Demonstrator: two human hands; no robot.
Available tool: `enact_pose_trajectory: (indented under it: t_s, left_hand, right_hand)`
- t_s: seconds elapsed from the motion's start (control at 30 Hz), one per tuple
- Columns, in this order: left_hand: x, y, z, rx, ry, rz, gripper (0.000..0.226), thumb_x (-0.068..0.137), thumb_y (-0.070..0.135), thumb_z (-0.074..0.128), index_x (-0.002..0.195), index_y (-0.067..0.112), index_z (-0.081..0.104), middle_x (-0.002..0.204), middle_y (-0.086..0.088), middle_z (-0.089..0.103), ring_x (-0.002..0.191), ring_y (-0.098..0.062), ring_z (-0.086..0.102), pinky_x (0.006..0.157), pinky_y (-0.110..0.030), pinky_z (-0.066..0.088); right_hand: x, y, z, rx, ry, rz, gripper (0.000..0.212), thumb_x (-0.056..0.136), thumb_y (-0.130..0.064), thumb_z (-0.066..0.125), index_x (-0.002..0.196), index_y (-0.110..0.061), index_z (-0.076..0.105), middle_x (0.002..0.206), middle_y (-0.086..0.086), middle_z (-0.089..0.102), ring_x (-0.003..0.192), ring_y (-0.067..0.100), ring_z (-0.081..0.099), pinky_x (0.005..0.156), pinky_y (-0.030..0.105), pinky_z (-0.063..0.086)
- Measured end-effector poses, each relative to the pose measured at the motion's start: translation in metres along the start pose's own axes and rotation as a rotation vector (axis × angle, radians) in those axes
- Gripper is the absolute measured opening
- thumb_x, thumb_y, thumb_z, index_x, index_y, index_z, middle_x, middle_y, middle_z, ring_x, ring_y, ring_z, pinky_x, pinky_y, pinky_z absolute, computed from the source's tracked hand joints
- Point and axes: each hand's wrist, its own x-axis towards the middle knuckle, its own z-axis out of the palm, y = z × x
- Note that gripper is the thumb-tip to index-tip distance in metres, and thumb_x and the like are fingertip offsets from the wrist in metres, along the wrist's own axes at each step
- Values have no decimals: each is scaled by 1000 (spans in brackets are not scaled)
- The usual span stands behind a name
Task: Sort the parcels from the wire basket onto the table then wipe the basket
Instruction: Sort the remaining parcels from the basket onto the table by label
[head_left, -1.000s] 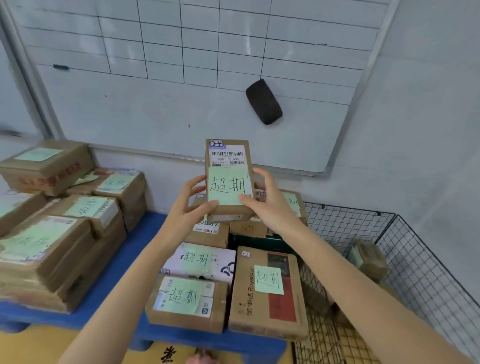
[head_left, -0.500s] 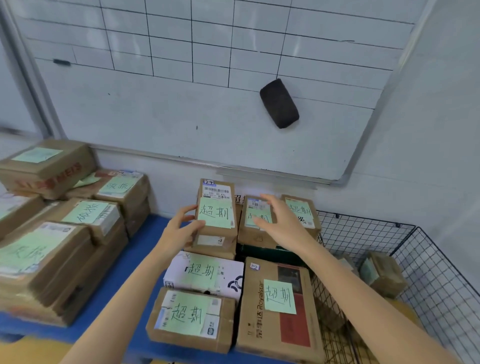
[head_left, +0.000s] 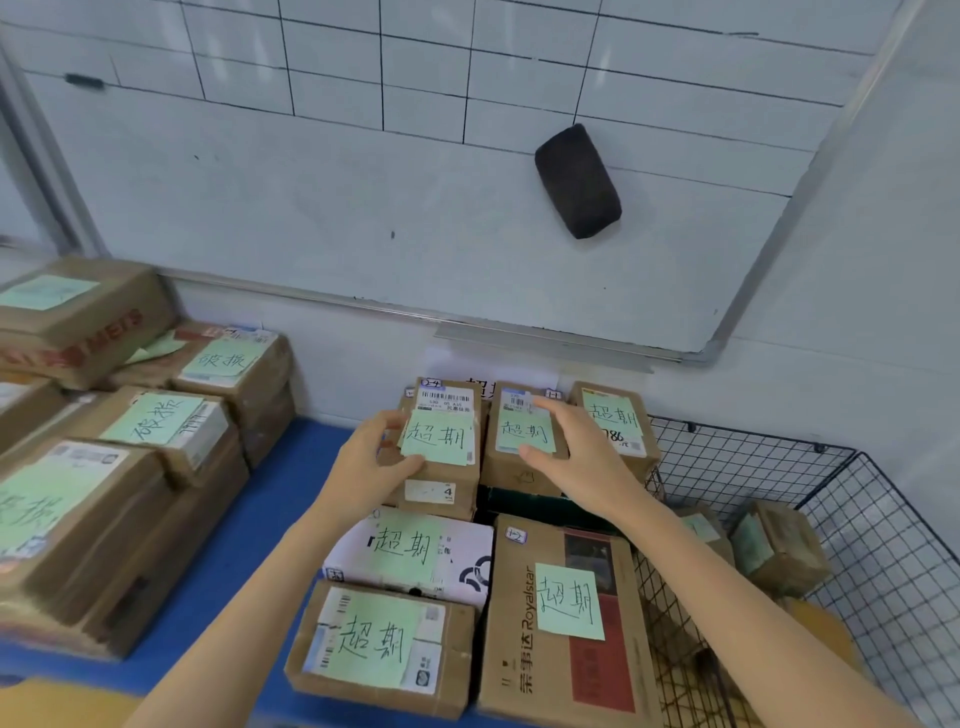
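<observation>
parcel (head_left: 441, 441) down; l hand (head_left: 371, 462) grips, r hand (head_left: 576, 457) slack

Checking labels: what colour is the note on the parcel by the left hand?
Pale green paper note, black handwriting, on the brown cardboard parcel; head view.

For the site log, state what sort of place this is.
Probably a courier parcel-sorting station: labelled cardboard parcels with handwritten green notes stacked on a blue table, more in a wire basket, a gridded whiteboard on the wall.
</observation>
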Motion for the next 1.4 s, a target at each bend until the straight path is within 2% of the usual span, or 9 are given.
enact_pose_trajectory:
  t_s: [0.1,0.2,0.33,0.6,0.73,0.83,0.9,1.03,1.4]
  left_hand:
    - [-1,-3,1,270,-57,68,67,78,45,77,136,37,45,128,18,48,115,-6,46,89,-31,44]
    - [0,-6,7,484,8,172,69,75,49,75,136,36,44,131,15,49,117,-13,42,85,-30,42]
    - [12,-6,15,499,34,200,68,77,46,74,137,34,45,137,12,50,123,-19,43,93,-33,43]
    - [41,-3,25,468,49,201,66,77,38,76,137,31,49,135,6,56,124,-22,44,93,-37,44]
    - [48,-1,25,495,29,188,68,79,39,75,140,30,47,139,5,54,125,-23,43,94,-41,46]
    - [48,0,22,566,22,204,70,79,44,75,141,28,47,141,4,51,128,-25,41,99,-44,42]
    - [45,1,19,639,14,219,73,78,55,69,142,28,47,141,3,51,129,-26,40,100,-44,39]
    - [35,7,15,741,44,263,82,71,71,41,140,28,50,138,1,53,128,-29,43,98,-47,39]
    - [-2,53,19,823,104,456,72,78,62,42,135,22,57,137,-4,58,125,-31,51,101,-48,40]
  right_hand:
    - [1,3,4,-14,1,-31,62,94,-40,62,149,-26,36,150,-4,40,138,12,36,115,40,32]
    - [3,5,5,-41,0,-82,62,95,-41,60,149,-26,36,152,-5,38,140,12,32,116,43,31]
    - [5,12,5,-93,5,-114,62,95,-46,58,150,-28,35,152,-7,36,142,11,29,117,45,29]
    - [3,34,-10,-170,3,-46,66,94,-47,58,152,-33,29,156,-9,26,145,12,20,118,41,24]
    - [2,40,-16,-204,14,-28,70,93,-51,58,153,-34,26,158,-8,23,147,17,22,118,50,30]
    - [0,41,-17,-244,14,-16,70,93,-51,57,153,-36,24,161,-7,21,150,19,16,119,54,25]
    - [-1,40,-17,-255,15,-15,70,94,-51,57,153,-37,23,162,-7,19,151,19,14,119,55,24]
    - [-6,35,-17,-264,20,-19,70,94,-51,56,154,-35,23,163,-6,19,152,19,9,121,53,20]
    - [-37,29,-29,-361,63,-27,72,96,-54,51,156,-33,19,164,-2,16,152,21,6,123,50,13]
